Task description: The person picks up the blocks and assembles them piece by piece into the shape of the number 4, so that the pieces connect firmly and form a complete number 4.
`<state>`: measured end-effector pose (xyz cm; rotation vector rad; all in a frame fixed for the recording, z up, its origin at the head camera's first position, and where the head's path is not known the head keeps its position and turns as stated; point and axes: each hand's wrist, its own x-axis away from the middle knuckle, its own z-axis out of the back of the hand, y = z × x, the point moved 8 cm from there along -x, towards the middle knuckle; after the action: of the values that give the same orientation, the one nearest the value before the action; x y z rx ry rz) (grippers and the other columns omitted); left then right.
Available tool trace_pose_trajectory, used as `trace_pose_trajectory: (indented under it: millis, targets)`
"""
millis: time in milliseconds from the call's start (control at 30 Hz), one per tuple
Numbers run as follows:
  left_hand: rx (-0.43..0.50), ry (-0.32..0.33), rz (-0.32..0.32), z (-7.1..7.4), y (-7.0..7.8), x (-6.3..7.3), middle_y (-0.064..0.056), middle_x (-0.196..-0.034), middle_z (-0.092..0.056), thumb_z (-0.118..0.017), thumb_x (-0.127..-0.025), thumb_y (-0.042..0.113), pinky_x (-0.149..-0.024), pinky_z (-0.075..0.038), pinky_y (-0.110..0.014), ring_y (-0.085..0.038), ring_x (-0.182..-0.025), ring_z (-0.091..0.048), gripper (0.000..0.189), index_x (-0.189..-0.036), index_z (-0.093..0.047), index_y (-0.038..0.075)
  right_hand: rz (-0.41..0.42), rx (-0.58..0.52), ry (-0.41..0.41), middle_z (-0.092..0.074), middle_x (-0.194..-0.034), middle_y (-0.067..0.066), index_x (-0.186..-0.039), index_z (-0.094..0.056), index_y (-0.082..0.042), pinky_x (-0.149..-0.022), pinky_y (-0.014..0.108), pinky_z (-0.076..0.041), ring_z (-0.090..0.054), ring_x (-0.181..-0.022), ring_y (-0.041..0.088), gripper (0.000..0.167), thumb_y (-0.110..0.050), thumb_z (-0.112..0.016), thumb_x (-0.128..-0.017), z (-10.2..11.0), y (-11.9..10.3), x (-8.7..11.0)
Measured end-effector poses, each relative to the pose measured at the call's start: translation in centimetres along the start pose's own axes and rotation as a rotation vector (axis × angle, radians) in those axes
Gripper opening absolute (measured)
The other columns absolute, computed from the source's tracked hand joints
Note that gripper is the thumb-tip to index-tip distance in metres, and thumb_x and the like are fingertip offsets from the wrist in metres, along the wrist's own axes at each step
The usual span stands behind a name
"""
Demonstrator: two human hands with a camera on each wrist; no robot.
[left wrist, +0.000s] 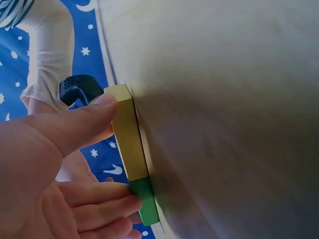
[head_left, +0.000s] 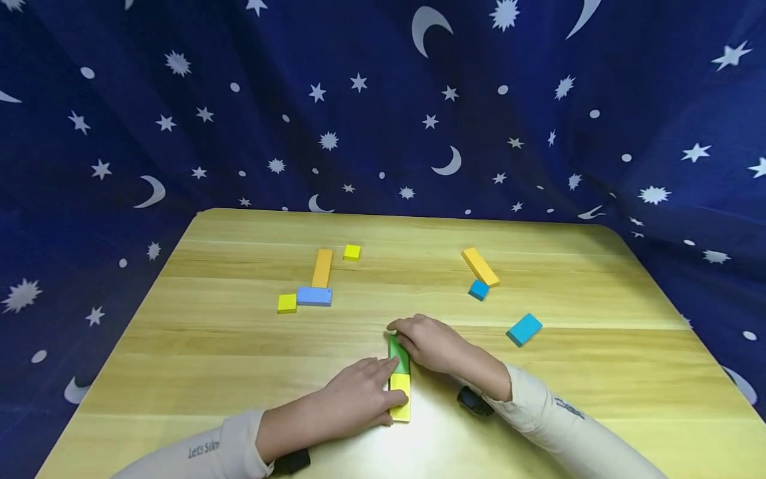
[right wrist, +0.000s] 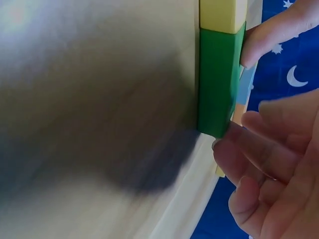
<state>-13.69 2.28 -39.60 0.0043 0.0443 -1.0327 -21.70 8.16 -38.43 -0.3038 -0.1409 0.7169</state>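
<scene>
A green block (head_left: pixel 399 356) and a yellow block (head_left: pixel 401 414) lie end to end in a straight row near the front middle of the table. My left hand (head_left: pixel 354 398) rests along the row from the left. Its thumb lies at the near end of the yellow block in the left wrist view, and straight fingers (left wrist: pixel 107 209) touch the green one. From the right, my right hand (head_left: pixel 435 342) reaches over, its fingertips at the far end of the green block. In the right wrist view those fingers are loosely bent beside that end.
To the back left lie an orange block (head_left: pixel 322 269), a periwinkle block (head_left: pixel 314 297) and two small yellow blocks (head_left: pixel 287 304). Further right are another orange block (head_left: pixel 480 267), a small blue block (head_left: pixel 479 290) touching it, and a light blue block (head_left: pixel 524 329). A starry curtain (head_left: pixel 383 106) hangs behind the table.
</scene>
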Motion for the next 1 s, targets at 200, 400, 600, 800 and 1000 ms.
trace_pose_trajectory:
  millis: [200, 400, 600, 800, 1000]
  targets:
    - [-0.025, 0.046, -0.02, 0.2, 0.3, 0.1, -0.018, -0.123, -0.056, -0.063, -0.079, 0.046, -0.092, -0.046, -0.035, -0.025, -0.115, -0.055, 0.028, -0.101, -0.061, 0.028, 0.004, -0.036, -0.022, -0.068, -0.096, 0.003, -0.114, -0.06, -0.007, -0.07, 0.03, -0.049, -0.059, -0.085, 0.016, 0.025, -0.013, -0.054, -0.091, 0.1, 0.9, 0.2]
    - [-0.028, 0.047, -0.019, 0.1, 0.2, 0.0, -0.018, -0.123, -0.056, -0.062, -0.079, 0.046, -0.092, -0.046, -0.035, -0.025, -0.115, -0.055, 0.028, -0.099, -0.061, 0.027, -0.036, -0.026, 0.011, -0.067, -0.089, 0.001, -0.115, -0.059, -0.006, -0.073, 0.033, -0.049, -0.06, -0.086, 0.017, 0.027, -0.013, -0.057, -0.089, 0.7, 2.6, 0.4]
    - [-0.028, 0.045, -0.015, 0.2, 0.1, 0.1, -0.019, -0.123, -0.056, -0.062, -0.08, 0.046, -0.093, -0.046, -0.036, -0.025, -0.116, -0.054, 0.028, -0.1, -0.061, 0.027, -0.069, -0.011, 0.062, -0.066, -0.092, 0.006, -0.117, -0.057, -0.002, -0.076, 0.036, -0.05, -0.061, -0.088, 0.021, 0.031, -0.011, -0.059, -0.087, 1.7, 4.3, 0.5]
    - [-0.022, 0.063, -0.02, 0.2, 0.1, 0.0, -0.019, -0.123, -0.056, -0.062, -0.079, 0.047, -0.092, -0.047, -0.036, -0.026, -0.114, -0.055, 0.029, -0.101, -0.062, 0.028, -0.117, 0.005, 0.111, -0.062, -0.09, 0.008, -0.118, -0.057, -0.001, -0.068, 0.031, -0.049, -0.059, -0.08, 0.019, 0.035, -0.012, -0.062, -0.086, 2.5, 6.3, 0.9]
    - [-0.033, 0.081, -0.027, 0.3, 0.1, 0.2, -0.019, -0.122, -0.057, -0.063, -0.078, 0.048, -0.091, -0.047, -0.035, -0.025, -0.114, -0.056, 0.029, -0.099, -0.062, 0.028, -0.235, -0.018, 0.163, -0.057, -0.095, 0.014, -0.121, -0.055, -0.001, -0.065, 0.031, -0.046, -0.057, -0.081, 0.024, 0.039, -0.013, -0.063, -0.085, 3.4, 9.1, 1.5]
